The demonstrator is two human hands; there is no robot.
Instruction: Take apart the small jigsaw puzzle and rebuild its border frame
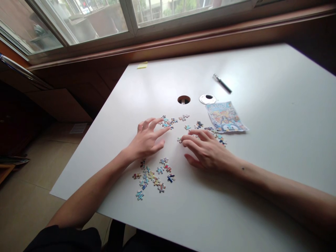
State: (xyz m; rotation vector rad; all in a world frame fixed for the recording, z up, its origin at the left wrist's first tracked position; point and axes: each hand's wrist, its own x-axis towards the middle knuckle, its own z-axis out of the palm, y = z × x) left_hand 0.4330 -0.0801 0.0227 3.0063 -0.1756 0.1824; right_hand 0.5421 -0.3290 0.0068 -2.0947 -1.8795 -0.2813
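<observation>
Nearest the viewer, a loose cluster of small, glossy cardboard jigsaw pieces (152, 176) in blue, red and cream lies on the smooth white matt worktop (275, 140), just beside the left wrist. Both bare forearms reach in from the near edge.

The left hand (145, 141) rests palm down, fingers spread and pointing toward a second scatter of knobbly pieces (168, 122); its fingertips (164, 130) lie at the edge of that scatter. Its grip is released, holding nothing.

The right hand (207, 152) also lies flat and slack, grasping nothing, fingers stretched to the left. Its fingertips (185, 140) touch or nearly touch a single small piece (179, 140); which cannot be told. More pieces (219, 136) trail beyond its knuckles.

Just past those lies a colourful printed cartoon picture sheet (225, 117), rectangular and slightly crinkled. Behind it sit a round cable hole (183, 99) cut in the worktop and its shiny silver ring cover (207, 99), side by side. Farther off lie a slim black pen with a silver cap (222, 83) and, at the far left corner, a yellow sticky note (142, 65).

Beyond the worktop run a dark reddish wooden sill (183, 42) and a pale-framed window (128, 17). Beige floor tiles (26, 196) show at the left.
</observation>
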